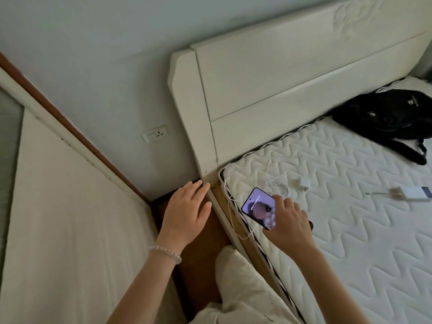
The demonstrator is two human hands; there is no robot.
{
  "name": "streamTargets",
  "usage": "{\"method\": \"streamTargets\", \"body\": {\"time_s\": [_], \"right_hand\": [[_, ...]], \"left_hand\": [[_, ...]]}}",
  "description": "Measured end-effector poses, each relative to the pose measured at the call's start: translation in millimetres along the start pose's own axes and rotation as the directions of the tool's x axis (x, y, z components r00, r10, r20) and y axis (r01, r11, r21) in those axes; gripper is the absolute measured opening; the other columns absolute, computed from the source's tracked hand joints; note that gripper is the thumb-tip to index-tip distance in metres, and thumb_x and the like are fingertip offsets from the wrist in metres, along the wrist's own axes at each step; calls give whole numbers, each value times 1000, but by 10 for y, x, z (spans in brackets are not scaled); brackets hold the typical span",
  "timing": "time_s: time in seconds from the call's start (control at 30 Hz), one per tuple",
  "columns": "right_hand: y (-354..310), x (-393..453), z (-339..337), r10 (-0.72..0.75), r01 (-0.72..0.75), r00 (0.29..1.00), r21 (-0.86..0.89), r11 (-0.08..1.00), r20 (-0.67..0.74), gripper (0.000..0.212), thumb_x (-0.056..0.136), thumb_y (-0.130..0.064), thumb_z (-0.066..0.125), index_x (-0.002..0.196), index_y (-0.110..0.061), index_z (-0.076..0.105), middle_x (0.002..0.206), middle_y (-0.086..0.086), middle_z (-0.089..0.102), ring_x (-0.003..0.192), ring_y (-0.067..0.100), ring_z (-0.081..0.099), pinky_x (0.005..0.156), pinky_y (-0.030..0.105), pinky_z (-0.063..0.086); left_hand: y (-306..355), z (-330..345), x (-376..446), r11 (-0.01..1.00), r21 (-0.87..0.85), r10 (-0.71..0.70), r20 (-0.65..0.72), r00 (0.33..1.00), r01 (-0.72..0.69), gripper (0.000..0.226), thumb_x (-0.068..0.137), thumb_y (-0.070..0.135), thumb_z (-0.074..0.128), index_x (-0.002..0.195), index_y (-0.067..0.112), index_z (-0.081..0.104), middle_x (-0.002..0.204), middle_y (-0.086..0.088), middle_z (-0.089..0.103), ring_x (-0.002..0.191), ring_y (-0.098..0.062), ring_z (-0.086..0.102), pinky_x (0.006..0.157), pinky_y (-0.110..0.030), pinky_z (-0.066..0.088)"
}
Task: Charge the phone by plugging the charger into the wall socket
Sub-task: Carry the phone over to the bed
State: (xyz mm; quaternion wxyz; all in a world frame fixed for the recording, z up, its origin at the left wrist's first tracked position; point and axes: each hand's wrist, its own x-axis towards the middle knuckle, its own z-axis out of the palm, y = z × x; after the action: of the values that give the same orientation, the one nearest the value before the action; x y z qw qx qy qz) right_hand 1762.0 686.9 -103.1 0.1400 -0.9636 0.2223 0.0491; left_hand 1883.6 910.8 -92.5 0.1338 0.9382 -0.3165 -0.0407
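Two hands, one phone, one charger, one socket, one bag.

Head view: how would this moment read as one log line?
right hand: holding lit phone at mattress edge | left hand: open, empty | charger: on mattress, unplugged | wall socket: free

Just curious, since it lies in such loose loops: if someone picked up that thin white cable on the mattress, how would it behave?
The white cable would probably sag limply. Tangled beside the phone, it might snag or tug it. It looks very light.
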Motion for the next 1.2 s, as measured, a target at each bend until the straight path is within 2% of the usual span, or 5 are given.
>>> {"method": "streamTargets", "body": {"time_s": [0.37,0.5,0.67,0.83,1.2], "right_hand": [[14,1298,-148,115,-116,993,47,992,4,63,70,-32,64,125,-18,37,110,6,54,101,28,52,85,36,41],[78,1581,-286,192,-191,981,56,980,-22,65,71,-31,64,128,-16,37,110,6,53,102,28,52,85,36,42],[198,1729,-316,362,-353,930,122,927,-61,59,69,-28,63,123,-15,41,107,6,54,99,30,52,81,38,40],[240,1677,-263,585,-569,808,162,806,-71,62,68,-27,61,125,-13,41,108,9,56,97,31,53,82,39,42],[97,1153,-80,913,-853,405,336,399,-55,64,68,-31,67,124,-13,42,107,10,57,97,31,55,75,37,43]], "left_hand": [[-203,-75,1619,992,1,126,82,989,-127,55,95,47,23,142,22,37,148,-4,41,139,-21,32,114,-41,29],[-96,-75,2143,972,-8,236,108,966,-236,57,95,48,19,142,21,37,147,-4,42,138,-21,34,114,-41,30],[41,17,2693,921,-14,387,167,907,-390,55,94,45,23,143,22,36,147,-3,42,138,-21,33,113,-32,20],[210,144,3189,812,-55,576,233,783,-581,54,94,43,26,142,22,37,146,-2,43,137,-21,35,113,-32,21],[833,484,3676,513,-200,845,288,450,-835,55,92,44,26,140,20,40,142,-5,48,134,-21,40,111,-39,32]]}}
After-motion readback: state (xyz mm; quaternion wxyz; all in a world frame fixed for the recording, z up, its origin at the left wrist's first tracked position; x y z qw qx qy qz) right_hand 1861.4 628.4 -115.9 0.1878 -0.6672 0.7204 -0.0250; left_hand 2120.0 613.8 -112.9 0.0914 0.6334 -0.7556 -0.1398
